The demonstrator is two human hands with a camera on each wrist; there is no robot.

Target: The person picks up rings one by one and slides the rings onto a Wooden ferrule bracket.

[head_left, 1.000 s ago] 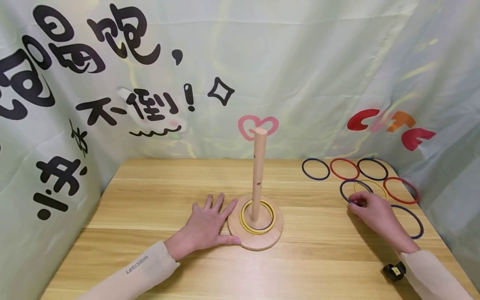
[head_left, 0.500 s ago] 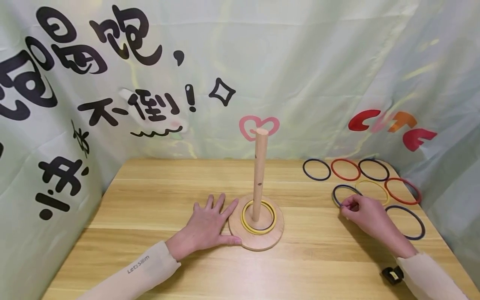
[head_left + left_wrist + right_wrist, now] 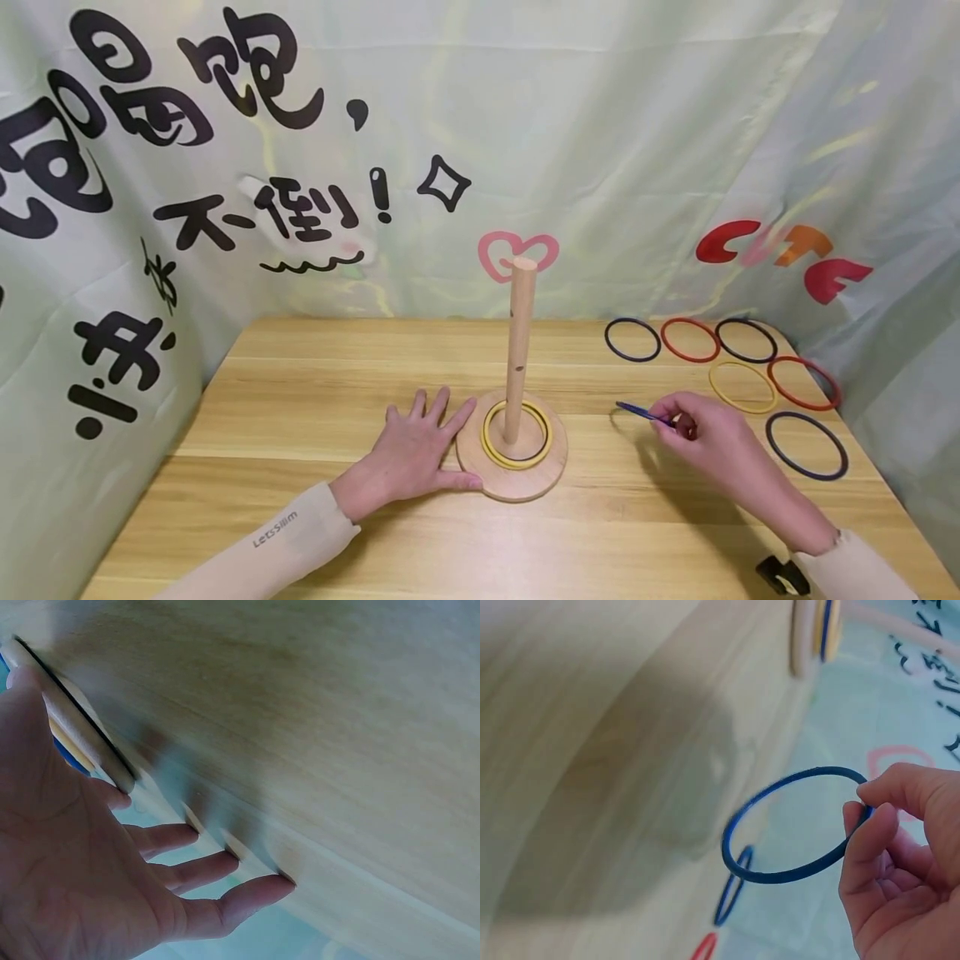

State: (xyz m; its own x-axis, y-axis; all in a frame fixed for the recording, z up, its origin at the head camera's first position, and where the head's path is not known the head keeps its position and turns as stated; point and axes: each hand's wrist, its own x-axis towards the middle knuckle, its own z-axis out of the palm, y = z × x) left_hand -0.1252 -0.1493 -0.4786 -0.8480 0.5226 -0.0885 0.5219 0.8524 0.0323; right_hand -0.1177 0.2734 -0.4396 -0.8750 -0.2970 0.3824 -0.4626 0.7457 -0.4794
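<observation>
My right hand (image 3: 716, 437) pinches a blue ring (image 3: 784, 877) between thumb and fingers, held above the table and seen nearly edge-on in the head view. To its left stands a wooden peg (image 3: 520, 350) on a round wooden base (image 3: 513, 487). Yellow rings (image 3: 487, 446) lie around the peg's foot, with a dark blue one between them in the right wrist view. My left hand (image 3: 408, 454) is spread flat at the base's left side, thumb and index finger touching its edge. In the left wrist view, the left fingers (image 3: 259, 892) are extended along the tabletop.
On the table's right lie a yellow ring (image 3: 712, 387), red rings (image 3: 663, 337) (image 3: 836, 392) and several dark blue rings (image 3: 607, 342). A printed curtain (image 3: 637, 167) hangs behind the wooden table (image 3: 337, 358). A black device (image 3: 782, 577) sits by the right sleeve.
My right hand has drawn the blue ring left from beside the yellow ring and lifted it off the table, tilting it. The left hand has stayed at the base.
</observation>
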